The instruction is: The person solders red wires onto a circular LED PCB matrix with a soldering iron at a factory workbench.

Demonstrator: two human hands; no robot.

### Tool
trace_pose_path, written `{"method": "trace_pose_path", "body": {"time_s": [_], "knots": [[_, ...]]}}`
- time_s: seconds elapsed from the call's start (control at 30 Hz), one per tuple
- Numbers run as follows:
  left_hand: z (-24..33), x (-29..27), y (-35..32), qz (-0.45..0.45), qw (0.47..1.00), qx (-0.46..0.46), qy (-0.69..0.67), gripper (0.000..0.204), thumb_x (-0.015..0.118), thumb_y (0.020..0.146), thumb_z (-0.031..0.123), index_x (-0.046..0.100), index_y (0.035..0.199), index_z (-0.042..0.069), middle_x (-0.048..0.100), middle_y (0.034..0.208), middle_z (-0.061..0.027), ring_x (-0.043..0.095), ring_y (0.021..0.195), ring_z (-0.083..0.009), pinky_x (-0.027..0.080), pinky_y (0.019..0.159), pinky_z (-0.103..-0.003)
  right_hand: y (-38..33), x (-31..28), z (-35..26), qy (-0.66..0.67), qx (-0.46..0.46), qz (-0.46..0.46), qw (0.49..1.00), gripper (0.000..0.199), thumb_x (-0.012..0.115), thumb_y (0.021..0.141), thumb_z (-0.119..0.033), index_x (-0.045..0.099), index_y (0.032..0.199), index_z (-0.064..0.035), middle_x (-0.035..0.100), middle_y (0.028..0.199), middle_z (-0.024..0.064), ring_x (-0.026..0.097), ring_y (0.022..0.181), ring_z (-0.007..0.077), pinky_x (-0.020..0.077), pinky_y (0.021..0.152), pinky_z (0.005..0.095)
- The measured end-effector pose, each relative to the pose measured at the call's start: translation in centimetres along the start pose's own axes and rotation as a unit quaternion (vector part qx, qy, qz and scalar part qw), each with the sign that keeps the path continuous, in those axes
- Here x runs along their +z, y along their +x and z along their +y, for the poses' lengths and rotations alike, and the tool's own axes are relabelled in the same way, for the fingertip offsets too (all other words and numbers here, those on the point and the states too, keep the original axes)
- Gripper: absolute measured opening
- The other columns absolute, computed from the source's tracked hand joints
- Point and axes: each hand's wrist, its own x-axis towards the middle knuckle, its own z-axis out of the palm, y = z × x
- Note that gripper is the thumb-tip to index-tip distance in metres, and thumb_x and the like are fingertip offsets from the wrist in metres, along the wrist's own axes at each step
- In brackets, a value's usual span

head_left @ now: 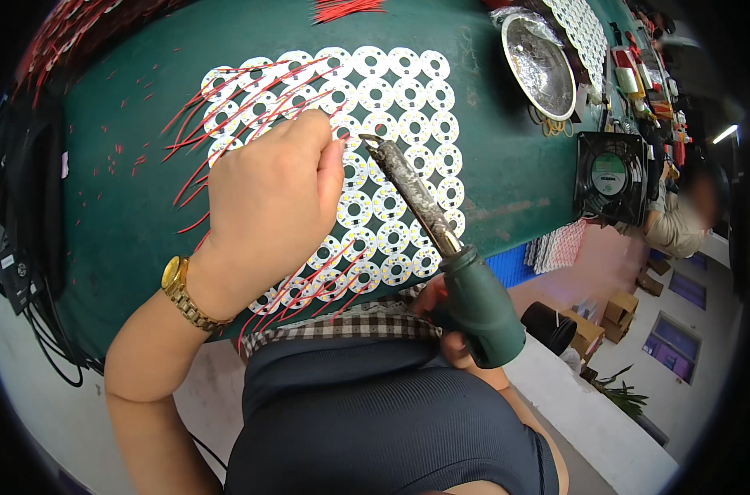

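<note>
Rows of round white LED ring boards [389, 202] lie side by side on the green tabletop [507, 157]. Thin red wires [195, 177] run from many boards at the left and near edges. My left hand [272, 194], with a gold watch on its wrist, is closed in a pinch above the boards; a bit of red wire shows at its fingertips. My right hand [456, 348], mostly hidden, grips the green handle of a soldering iron [481, 309]. The iron's tip points up and left, close to my left fingertips, over the boards.
A bundle of red wires [349, 8] lies at the far edge. A metal bowl [540, 66] and a black fan [610, 177] stand at the right. Red wire scraps [115, 157] dot the left tabletop beside a black bag [28, 190]. Another person [680, 219] sits far right.
</note>
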Motion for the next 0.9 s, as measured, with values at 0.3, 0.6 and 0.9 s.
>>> {"method": "trace_pose_path", "body": {"time_s": [0.3, 0.6, 0.9], "knots": [[0.1, 0.0, 0.2, -0.001, 1.0, -0.003, 0.013, 0.015, 0.062, 0.084, 0.011, 0.052, 0.075, 0.005, 0.057, 0.064, -0.0095, 0.058, 0.053, -0.0292, 0.044, 0.048, -0.04, -1.4, -0.9, 3.0, 0.011, -0.045, 0.03, 0.998, 0.07, 0.073, 0.078, -0.056, 0.052, 0.123, -0.0064, 0.059, 0.09, 0.0098, 0.062, 0.078, 0.0204, 0.0477, 0.065, 0.0307], [0.1, 0.1, 0.2, 0.01, 1.0, 0.0, 0.021, 0.016, 0.064, 0.085, 0.008, 0.053, 0.074, 0.005, 0.056, 0.061, -0.0076, 0.054, 0.049, -0.021, 0.04, 0.048, -0.033, -0.7, -0.7, 2.6, 0.018, -0.032, 0.029, 0.999, 0.068, 0.072, 0.078, -0.057, 0.054, 0.12, -0.0064, 0.06, 0.088, 0.01, 0.062, 0.076, 0.0205, 0.0476, 0.064, 0.0314], [0.0, 0.1, 0.2, 0.003, 1.0, -0.001, 0.021, 0.016, 0.064, 0.086, 0.008, 0.053, 0.074, 0.005, 0.055, 0.061, -0.0074, 0.053, 0.048, -0.0194, 0.038, 0.047, -0.032, -0.9, -1.8, 3.4, -0.2, -0.117, -0.005, 0.973, 0.061, 0.065, 0.084, -0.056, 0.054, 0.119, -0.0071, 0.058, 0.089, 0.01, 0.061, 0.075, 0.0204, 0.048, 0.066, 0.0334]]}}
